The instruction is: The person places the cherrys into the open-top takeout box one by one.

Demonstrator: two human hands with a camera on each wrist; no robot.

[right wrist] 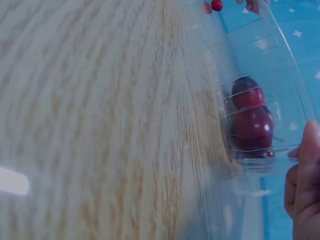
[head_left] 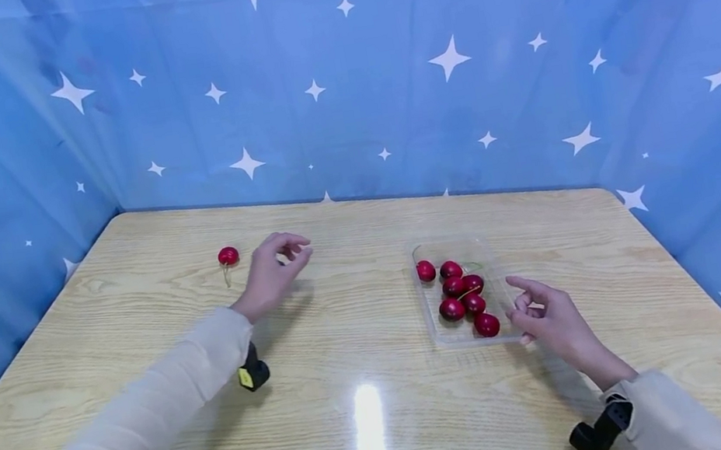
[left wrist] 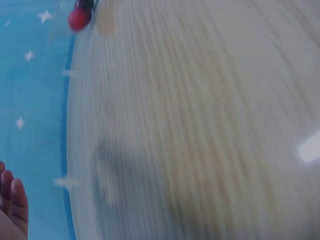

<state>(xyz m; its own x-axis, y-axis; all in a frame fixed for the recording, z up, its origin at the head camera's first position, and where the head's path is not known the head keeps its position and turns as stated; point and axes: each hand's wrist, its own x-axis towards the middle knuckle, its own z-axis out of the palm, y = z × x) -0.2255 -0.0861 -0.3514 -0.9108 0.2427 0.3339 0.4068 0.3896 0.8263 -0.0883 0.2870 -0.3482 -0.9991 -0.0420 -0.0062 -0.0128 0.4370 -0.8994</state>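
A clear plastic tray point(head_left: 434, 323) right of the table's middle holds several dark red cherries point(head_left: 459, 292). My right hand point(head_left: 521, 302) lies at its near right corner, fingers relaxed and touching the tray wall. In the right wrist view those fingers point(right wrist: 304, 175) rest beside the tray point(right wrist: 280, 55), with two cherries point(right wrist: 252, 120) behind the wall. My left hand point(head_left: 294, 250) hovers over the table's left part, fingers loosely curled and holding nothing. A single cherry point(head_left: 228, 256) with its stem lies just left of it. The blurred left wrist view shows that cherry point(left wrist: 79, 17) and my fingertips point(left wrist: 12, 205).
The wooden table point(head_left: 364, 429) is walled by a blue curtain point(head_left: 380, 80) with white stars at the back and both sides. A lamp glare point(head_left: 370, 436) lies on the near part of the table. Black cameras are strapped under both wrists.
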